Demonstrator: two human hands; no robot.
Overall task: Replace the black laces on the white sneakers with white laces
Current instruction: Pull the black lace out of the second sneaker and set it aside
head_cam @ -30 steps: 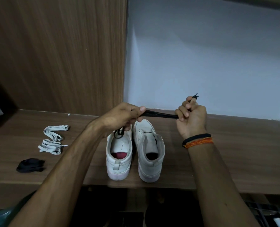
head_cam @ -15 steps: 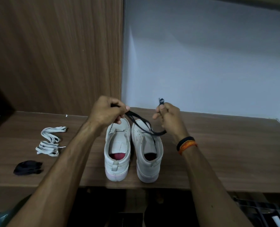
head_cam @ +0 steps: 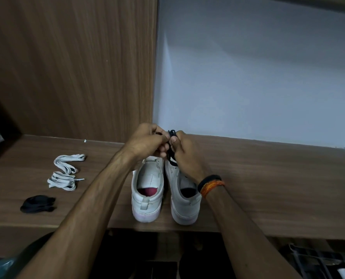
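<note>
Between both hands, above the sneakers' toes, the black lace (head_cam: 170,147) is bunched: left hand (head_cam: 147,140) and right hand (head_cam: 184,152) pinch it with curled fingers. Folding it evenly should keep the bundle compact. Below the grip stand the white sneakers (head_cam: 147,190); well left lie the white laces (head_cam: 65,172) and another black bundle (head_cam: 37,204).

Matt wood-grain shelf (head_cam: 268,178) and side panel (head_cam: 66,67); smooth white sneakers (head_cam: 147,198) with scuffed soles; flat woven white laces (head_cam: 64,172); soft black lace bundle (head_cam: 37,204).
</note>
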